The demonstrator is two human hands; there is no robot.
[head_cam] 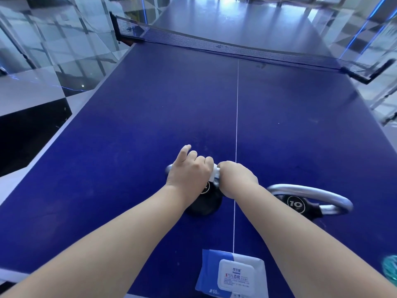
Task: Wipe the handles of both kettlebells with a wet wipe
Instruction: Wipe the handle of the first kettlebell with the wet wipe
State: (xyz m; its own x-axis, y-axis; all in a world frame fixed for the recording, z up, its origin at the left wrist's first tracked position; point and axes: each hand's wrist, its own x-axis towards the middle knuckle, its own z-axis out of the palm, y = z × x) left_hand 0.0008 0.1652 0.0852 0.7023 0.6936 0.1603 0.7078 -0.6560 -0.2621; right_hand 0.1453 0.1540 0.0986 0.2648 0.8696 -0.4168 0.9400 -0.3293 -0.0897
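Note:
Two black kettlebells with silver handles stand on a blue table-tennis table (129,125). The left kettlebell (204,204) is mostly covered by my hands; only its dark body and the left end of its handle show. My left hand (190,169) grips that handle, index finger lifted. My right hand (237,177) is closed around a white wet wipe (215,174) pressed on the same handle, right beside the left hand. The right kettlebell (297,204), marked 10, stands untouched with its handle (311,193) bare.
A blue and white pack of wet wipes (233,275) lies at the near table edge, lid closed. The net (236,45) crosses the table farther off. A teal object (390,271) shows at the right edge. Glossy floor lies left of the table.

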